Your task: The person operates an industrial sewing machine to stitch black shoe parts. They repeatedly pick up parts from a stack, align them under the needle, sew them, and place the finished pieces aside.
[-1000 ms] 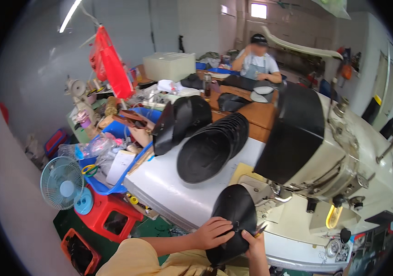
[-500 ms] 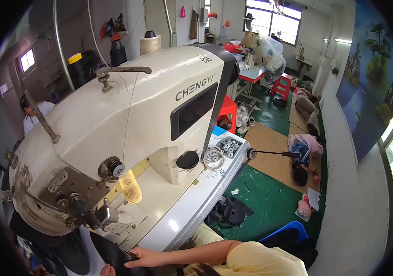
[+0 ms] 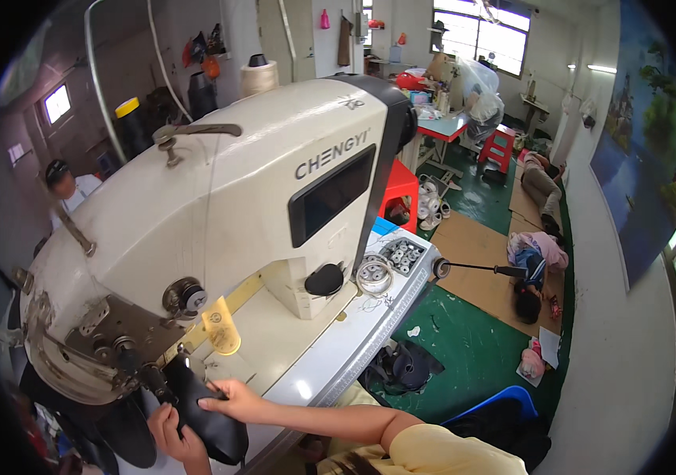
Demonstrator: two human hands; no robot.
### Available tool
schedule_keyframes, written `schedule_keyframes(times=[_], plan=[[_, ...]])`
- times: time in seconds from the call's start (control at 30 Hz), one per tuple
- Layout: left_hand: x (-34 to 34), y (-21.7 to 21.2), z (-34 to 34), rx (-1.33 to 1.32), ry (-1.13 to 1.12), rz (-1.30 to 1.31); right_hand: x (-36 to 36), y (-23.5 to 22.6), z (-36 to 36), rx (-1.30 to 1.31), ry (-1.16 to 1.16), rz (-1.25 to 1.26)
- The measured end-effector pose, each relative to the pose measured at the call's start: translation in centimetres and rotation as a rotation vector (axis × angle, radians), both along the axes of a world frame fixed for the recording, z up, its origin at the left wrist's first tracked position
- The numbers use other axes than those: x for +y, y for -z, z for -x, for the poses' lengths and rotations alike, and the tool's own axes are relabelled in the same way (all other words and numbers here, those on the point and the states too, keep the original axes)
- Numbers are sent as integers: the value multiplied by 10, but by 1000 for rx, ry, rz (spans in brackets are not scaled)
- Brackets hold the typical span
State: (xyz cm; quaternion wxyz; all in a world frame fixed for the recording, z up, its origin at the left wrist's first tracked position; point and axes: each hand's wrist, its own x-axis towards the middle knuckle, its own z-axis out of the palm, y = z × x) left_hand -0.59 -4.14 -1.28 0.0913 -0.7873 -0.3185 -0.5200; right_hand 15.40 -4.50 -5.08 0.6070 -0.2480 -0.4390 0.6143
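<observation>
A large cream sewing machine [image 3: 251, 150] fills the middle of the view, its needle and presser area [image 3: 152, 376] at the lower left. Right beside that area is a black, smooth, leather-like curved piece [image 3: 215, 431], its upper end near the presser. My right hand [image 3: 231, 400] reaches in from the right and pinches the edge of this piece. On its left side my left hand [image 3: 176, 437] has its fingers bent against the same piece. More black pieces [image 3: 128, 431] hang at the bed's left end.
A tray of metal bobbins [image 3: 403, 255] and a coil of thread [image 3: 373, 273] lie on the white table [image 3: 306, 388]. A black bag [image 3: 401, 366] is on the green floor. Two people [image 3: 532, 277] lie on cardboard at the right; another person [image 3: 69, 186] is behind the machine.
The black piece has moved up and to the right, to the presser area. Both hands have risen with it, and the left hand now shows more fully.
</observation>
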Motion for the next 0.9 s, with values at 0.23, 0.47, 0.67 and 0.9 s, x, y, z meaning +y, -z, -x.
schedule_keyframes(times=[0.23, 0.47, 0.67, 0.9], plan=[[28, -10, -35, -22, 78, -26, 9, -12, -48, -52, 248, 251], [30, -11, -10, -33, 62, -22, 17, -27, -36, -58, 301, 192], [38, -1, -5, -80, 86, 32, 15, -24, -33, -50, 359, 187], [40, -16, 0, -2, 74, 28, 16, -3, -37, -147, 397, 261]])
